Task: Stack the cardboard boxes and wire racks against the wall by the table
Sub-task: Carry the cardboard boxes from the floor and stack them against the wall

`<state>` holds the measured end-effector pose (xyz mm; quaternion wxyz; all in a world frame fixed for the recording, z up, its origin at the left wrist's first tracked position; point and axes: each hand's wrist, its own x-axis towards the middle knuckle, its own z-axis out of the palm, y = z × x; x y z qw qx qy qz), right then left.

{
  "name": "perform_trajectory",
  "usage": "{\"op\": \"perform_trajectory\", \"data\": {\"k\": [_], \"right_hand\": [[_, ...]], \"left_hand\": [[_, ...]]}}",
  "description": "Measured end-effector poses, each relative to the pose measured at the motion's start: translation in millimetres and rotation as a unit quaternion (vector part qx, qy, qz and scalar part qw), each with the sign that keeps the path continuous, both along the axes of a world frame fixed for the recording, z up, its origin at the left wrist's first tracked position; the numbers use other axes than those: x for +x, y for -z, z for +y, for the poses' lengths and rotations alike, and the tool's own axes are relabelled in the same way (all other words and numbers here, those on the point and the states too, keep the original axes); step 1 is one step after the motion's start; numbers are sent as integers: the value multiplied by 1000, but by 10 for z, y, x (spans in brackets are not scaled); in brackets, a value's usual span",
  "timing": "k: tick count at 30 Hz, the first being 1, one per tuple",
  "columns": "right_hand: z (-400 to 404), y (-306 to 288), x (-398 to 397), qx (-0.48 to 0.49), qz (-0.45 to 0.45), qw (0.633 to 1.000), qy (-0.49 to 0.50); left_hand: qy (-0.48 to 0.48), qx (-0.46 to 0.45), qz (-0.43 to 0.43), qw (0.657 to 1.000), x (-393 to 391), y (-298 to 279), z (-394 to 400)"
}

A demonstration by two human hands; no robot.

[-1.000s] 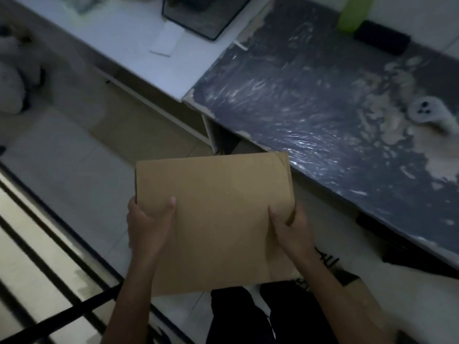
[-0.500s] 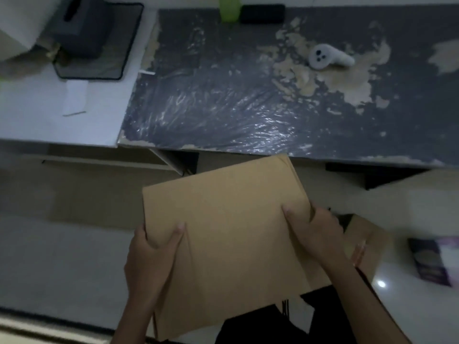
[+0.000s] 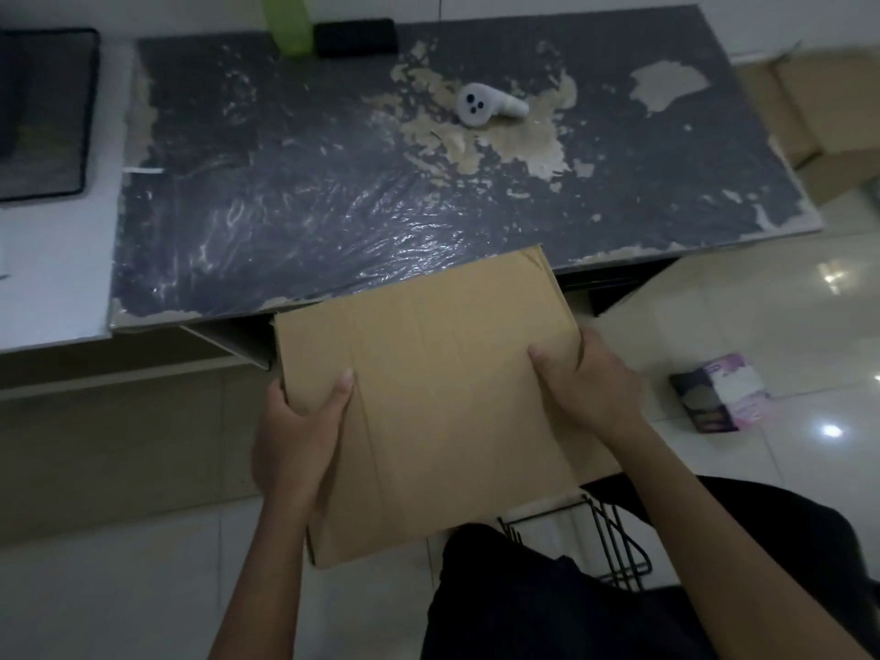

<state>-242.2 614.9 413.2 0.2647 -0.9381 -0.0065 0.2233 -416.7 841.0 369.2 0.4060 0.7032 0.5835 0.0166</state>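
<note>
Cardboard box (image 3: 443, 402) had swung rightward, far corner over desk (image 3: 285, 207) edge; left hand (image 3: 297, 423), right hand (image 3: 588, 378) fingers gripping its sides, open floor (image 3: 119, 588) left

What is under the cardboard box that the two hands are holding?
Below the cardboard box, held by the left hand and right hand, a black wire rack sticks out on the floor. The box covers whatever lies directly beneath it.
</note>
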Motion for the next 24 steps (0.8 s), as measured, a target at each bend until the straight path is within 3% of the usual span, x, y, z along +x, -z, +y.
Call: {"op": "perform_trajectory", "data": {"k": [14, 24], "right_hand": [[-188, 238, 125, 1, -17, 999, -40], [-1628, 427, 850, 53, 21, 998, 19]], "left_hand": [[-42, 60, -13, 997, 246, 247, -181], [-11, 105, 18, 994, 1007, 41, -1571]]}}
